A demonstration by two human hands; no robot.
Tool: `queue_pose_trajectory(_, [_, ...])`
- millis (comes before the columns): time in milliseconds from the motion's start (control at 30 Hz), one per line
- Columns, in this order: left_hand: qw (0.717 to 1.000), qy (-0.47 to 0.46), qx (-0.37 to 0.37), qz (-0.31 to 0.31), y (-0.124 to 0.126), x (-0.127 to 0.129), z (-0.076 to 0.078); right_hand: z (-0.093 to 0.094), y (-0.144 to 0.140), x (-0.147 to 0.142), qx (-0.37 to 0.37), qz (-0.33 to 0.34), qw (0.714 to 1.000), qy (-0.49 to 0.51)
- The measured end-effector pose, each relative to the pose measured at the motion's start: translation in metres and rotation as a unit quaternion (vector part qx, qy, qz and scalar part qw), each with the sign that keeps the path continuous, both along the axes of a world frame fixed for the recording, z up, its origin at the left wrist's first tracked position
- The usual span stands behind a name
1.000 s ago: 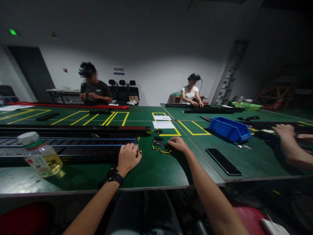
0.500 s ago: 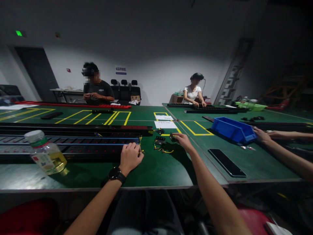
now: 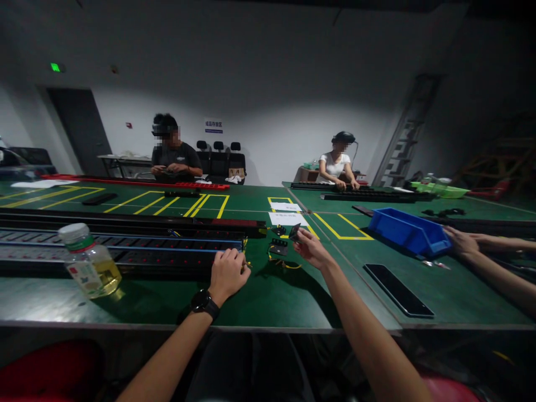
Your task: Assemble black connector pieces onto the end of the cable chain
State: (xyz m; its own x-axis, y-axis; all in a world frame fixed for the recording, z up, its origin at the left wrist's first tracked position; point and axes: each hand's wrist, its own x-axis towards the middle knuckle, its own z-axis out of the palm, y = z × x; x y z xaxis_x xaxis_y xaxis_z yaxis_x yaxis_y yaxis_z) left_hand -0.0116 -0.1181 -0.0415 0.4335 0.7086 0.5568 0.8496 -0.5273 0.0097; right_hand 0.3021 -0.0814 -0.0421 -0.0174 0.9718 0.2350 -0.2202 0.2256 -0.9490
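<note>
Your right hand (image 3: 312, 248) pinches a small black part (image 3: 295, 231), light and rigid; grip its edges. Your left hand (image 3: 228, 273), fingers curled, holds the long rail's (image 3: 125, 248) end.

left hand (image 3: 228, 273): fisted, resting | right hand (image 3: 310, 249): raised, fingers pinched

No legible txt anywhere. Blue wall sign (image 3: 213, 125), bottle label (image 3: 85, 276) & white sheets (image 3: 283, 218) on table: print too small/blurred.
</note>
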Motion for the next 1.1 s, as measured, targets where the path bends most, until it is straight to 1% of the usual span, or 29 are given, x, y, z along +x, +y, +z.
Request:
queue_pose_trajectory(100, [1.0,-0.001,0.001,0.001,0.0,0.0,-0.001,0.01,0.006,-0.019,-0.015,0.014,1.0,0.021])
queue_pose_trajectory(233, [1.0,0.006,-0.005,0.004,0.0,0.0,-0.001,0.018,0.016,-0.053,0.008,0.036,0.999,0.007])
queue_pose_trajectory(300, [1.0,0.013,-0.006,0.004,0.0,0.0,-0.002,0.016,0.018,-0.068,0.015,0.046,0.999,-0.022])
queue_pose_trajectory(400, [1.0,0.02,-0.001,0.009,0.0,0.0,-0.002,0.009,0.015,-0.084,0.041,0.07,0.99,-0.114])
queue_pose_trajectory(500, [1.0,0.021,-0.003,0.016,0.0,0.001,-0.002,0.005,0.01,-0.088,0.044,0.099,0.976,-0.191])
queue_pose_trajectory(600, [1.0,0.019,-0.003,0.01,-0.001,0.0,0.0,0.003,0.008,-0.087,0.044,0.105,0.964,-0.238])
queue_pose_trajectory(733, [1.0,0.016,0.0,-0.001,-0.001,-0.001,0.001,0.001,0.008,-0.087,0.088,0.127,0.95,-0.27])
queue_pose_trajectory(833, [1.0,0.013,0.001,-0.003,-0.001,-0.001,0.001,-0.003,0.008,-0.09,0.083,0.144,0.947,-0.275])
queue_pose_trajectory(967, [1.0,0.013,-0.001,-0.003,-0.001,-0.001,0.001,-0.008,0.007,-0.094,0.049,0.158,0.957,-0.239])
queue_pose_trajectory(1100, [1.0,0.014,-0.001,-0.003,-0.001,-0.001,0.002,-0.008,0.007,-0.095,0.036,0.166,0.96,-0.221])
